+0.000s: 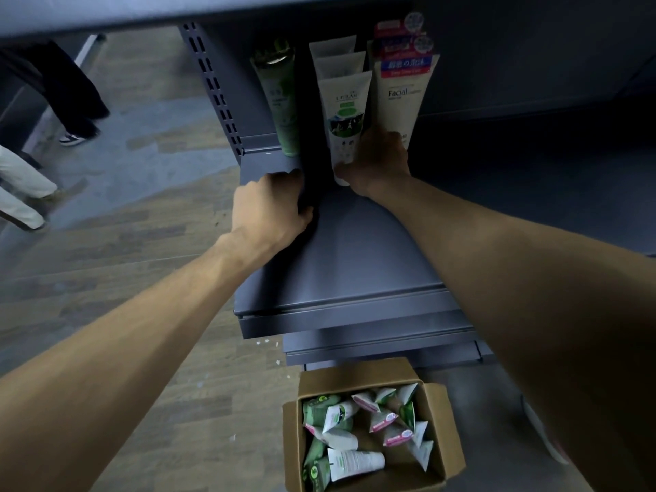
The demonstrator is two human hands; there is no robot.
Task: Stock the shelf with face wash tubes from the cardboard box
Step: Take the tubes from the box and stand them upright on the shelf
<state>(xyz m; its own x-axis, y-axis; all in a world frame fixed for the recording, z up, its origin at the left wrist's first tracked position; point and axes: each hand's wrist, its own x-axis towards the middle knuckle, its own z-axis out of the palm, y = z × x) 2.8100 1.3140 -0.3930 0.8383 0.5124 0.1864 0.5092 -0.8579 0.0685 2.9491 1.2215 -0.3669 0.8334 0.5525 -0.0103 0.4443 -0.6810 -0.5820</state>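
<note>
Head view, everything placed from the shelf [355, 250]:

My right hand [381, 161]: it is at the back of the shelf, fingers curled round the lower end of the white tube [345, 118], thumb at its cap end. I am gripping it.

White tube: it stands on its cap at the front of the middle row, green and dark picture facing me. Two more white tubes [337, 53] of the same kind stand behind it.

My left hand [273, 207]: it is at the shelf's left side, in front of the tubes. The fingers are curled under and the knuckles face me; I cannot tell whether they hold anything or only press on the dark surface.

Green tube [282, 101]: it stands at the back left of the shelf, just left of the white row, apart from my left hand.

Cream tube [403, 97]: marked "Facial", it stands just right of the white tube, touching the back of my right hand. Others with red and blue tops stand behind it.

Cardboard box [309, 378]: it sits on the floor below the shelf's front edge, flaps open. Loose face wash tubes [355, 459] lie jumbled in it, green, white and pink-marked.

Floor [124, 243]: wood-pattern, to the left of the shelf.

Other people: dark trouser legs and a shoe [72, 138] far left of the shelf; pale trouser legs [21, 186] nearer the frame edge.
</note>
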